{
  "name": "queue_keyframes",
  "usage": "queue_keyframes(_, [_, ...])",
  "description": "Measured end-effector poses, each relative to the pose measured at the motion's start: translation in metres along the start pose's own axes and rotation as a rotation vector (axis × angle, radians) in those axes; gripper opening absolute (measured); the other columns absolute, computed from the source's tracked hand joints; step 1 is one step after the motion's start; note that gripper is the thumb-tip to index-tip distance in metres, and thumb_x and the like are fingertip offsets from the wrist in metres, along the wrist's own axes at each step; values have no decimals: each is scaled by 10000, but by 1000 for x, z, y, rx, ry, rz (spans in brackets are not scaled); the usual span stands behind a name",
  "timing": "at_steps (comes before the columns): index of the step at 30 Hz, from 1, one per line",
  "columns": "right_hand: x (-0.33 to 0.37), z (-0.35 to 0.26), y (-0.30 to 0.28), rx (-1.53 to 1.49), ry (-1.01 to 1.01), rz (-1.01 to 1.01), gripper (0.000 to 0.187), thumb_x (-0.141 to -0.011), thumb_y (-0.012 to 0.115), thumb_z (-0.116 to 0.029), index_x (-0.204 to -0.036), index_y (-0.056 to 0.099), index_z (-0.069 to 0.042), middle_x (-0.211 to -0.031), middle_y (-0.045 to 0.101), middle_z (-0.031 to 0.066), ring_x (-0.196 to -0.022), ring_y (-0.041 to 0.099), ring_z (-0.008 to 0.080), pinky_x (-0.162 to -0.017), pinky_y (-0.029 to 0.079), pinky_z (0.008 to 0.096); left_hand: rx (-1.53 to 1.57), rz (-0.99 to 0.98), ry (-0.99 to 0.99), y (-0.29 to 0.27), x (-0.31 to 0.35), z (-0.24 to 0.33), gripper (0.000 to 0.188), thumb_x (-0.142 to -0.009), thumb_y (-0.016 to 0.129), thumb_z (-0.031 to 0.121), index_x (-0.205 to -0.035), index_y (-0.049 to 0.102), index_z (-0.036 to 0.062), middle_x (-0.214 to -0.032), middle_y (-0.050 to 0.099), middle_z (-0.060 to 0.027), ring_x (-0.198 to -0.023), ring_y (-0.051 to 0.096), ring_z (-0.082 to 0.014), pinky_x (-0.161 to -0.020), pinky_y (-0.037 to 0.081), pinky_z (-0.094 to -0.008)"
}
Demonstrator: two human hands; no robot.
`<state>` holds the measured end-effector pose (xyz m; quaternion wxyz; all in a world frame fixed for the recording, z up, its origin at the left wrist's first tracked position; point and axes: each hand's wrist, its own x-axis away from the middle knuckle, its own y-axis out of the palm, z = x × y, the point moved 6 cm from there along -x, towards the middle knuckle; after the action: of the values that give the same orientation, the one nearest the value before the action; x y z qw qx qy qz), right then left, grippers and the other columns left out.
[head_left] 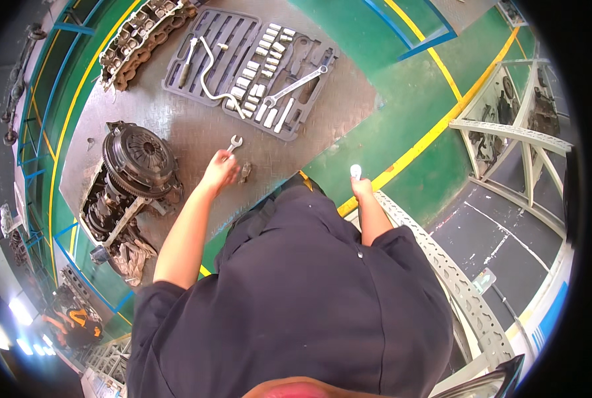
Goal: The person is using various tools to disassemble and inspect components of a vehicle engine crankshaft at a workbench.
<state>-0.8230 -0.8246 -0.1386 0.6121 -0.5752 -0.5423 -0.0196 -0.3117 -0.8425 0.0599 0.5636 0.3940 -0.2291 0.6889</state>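
Note:
My left hand [222, 172] is closed around a wrench, whose open-ended jaw [235, 142] points away from me over the metal tabletop. Right beside that hand lies a small brownish metal piece [245, 172]. My right hand [362, 188], out past the table's edge, grips a tool with a rounded silver head [356, 171]; it looks like a ratchet, though its handle is mostly hidden. Beyond my hands lies an open grey socket case [283, 129] with several silver sockets [248, 74]. A long combination wrench [296, 86] and a bent speed brace [206, 79] rest across it.
An engine block with a round clutch cover [140, 159] stands on the table [176, 119] at left. A cylinder head [137, 46] sits at the far left corner. White perforated metal framing [442, 285] runs close on my right. Another person [77, 325] is at the far lower left.

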Motion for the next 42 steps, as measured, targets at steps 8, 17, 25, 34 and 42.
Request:
queue_keyframes(8, [52,20,-32,-442,183,-125,368,-865,623,-364,-902,625,3,-580,531,43,-446,488,146,-414,370,315,-640,367,213,68,-137,129,501,-778,719,198,-1176,471,24,-755,639,-94,-547,579,-144,-477,475,-302])
queue_keyframes(17, [83,132,-14,-64,306,-129,367,-875,597,-373,-871,617,-6,-594,546,52,-438,494,172,-404,387,327,-1451,287,547,105,-170,142,527,-785,639,244,-1279,474,158,-1224,484,-255,-1073,546,-421,-930,450,-466])
queue_keyframes(25, [105,119,-13,-270,422,-210,299,-916,568,-319,-911,571,-21,-581,473,14,-428,441,133,-386,345,298,-1291,291,763,107,-151,128,244,-797,694,142,-989,549,106,-1008,559,-159,-944,565,-375,-753,459,-470])
queue_keyframes(34, [77,45,-9,-285,220,-292,299,-917,573,-320,-956,566,-24,-548,465,12,-404,430,132,-367,318,297,146,0,791,64,19,155,508,-821,657,-72,-1206,356,64,-1024,615,-150,-980,627,-246,-897,504,-348])
queue_keyframes(42, [59,-44,27,90,-74,-436,330,-888,607,-326,-768,585,-20,-541,532,88,-407,512,217,-381,391,385,993,-146,424,-61,184,92,411,-909,584,96,-1293,469,5,-1039,631,-142,-959,633,-240,-877,545,-366])
